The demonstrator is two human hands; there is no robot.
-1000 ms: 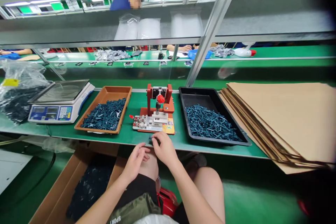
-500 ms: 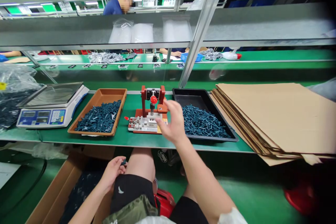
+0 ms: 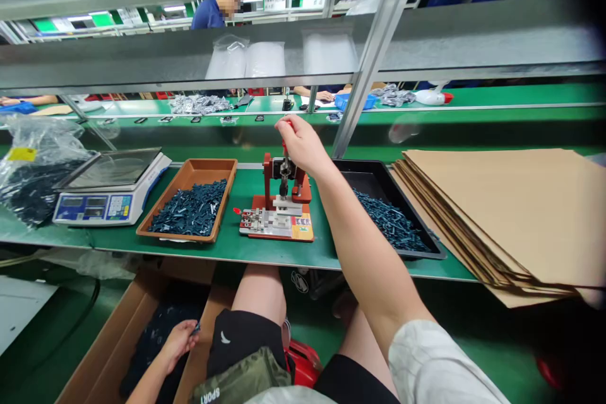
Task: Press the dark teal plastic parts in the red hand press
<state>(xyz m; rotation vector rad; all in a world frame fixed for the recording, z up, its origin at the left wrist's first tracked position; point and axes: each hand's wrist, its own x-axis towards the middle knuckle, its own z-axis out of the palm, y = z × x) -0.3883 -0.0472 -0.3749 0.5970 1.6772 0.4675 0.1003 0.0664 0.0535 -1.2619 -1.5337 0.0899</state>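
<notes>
My right hand point(image 3: 300, 145) is closed around the red-tipped lever point(image 3: 285, 150) of a small toggle press point(image 3: 276, 230); its knob is mostly hidden in the fist. The lever points up, above the press's red frame and metal slide. Below the bench edge, my left hand point(image 3: 178, 344) pinches a small dark blue plastic part point(image 3: 196, 328) beside my leg. Under that hand is an open cardboard box point(image 3: 111, 334) with dark pieces inside. A brown tray point(image 3: 226, 199) of flat blue parts lies left of the press, and a black tray point(image 3: 367, 172) of thin blue parts lies right.
A weighing scale point(image 3: 110, 192) and a clear plastic bag of dark parts point(image 3: 38, 170) stand at the left. Stacked cardboard sheets point(image 3: 497, 214) cover the right side. A metal post point(image 3: 374, 57) and a shelf with plastic bags point(image 3: 329, 55) rise behind. Co-workers sit beyond.
My right hand has risen from beside the press to its lever, which now stands up. My left hand has moved left and down, over the box, with the small part.
</notes>
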